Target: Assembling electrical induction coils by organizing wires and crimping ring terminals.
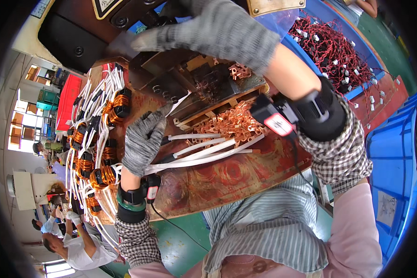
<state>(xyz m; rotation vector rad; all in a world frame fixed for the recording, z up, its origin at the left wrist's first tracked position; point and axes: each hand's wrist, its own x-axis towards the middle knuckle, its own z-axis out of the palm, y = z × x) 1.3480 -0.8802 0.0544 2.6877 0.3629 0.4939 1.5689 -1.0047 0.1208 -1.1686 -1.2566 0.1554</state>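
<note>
My left hand (146, 139), in a grey knit glove, is closed with its fingertips at the front of a dark metal press (160, 76). From them a white wire lead (178, 103) points up toward the press; its far end is hard to make out. My right hand (213, 34), gloved alike, reaches over the upper part of the machine. One finger or the thumb stretches left, while the other fingers are hidden and slightly blurred. Several white-sleeved leads (208, 155) lie beside my left hand. Behind them is a heap of copper terminals (229, 123).
Copper-wound coils (118, 109) with white leads are piled at the left of the worn red-brown table (217, 185). A blue bin (375, 76) of red-black wires stands back right, a blue crate (394, 162) at the right. Other people (81, 248) work far left.
</note>
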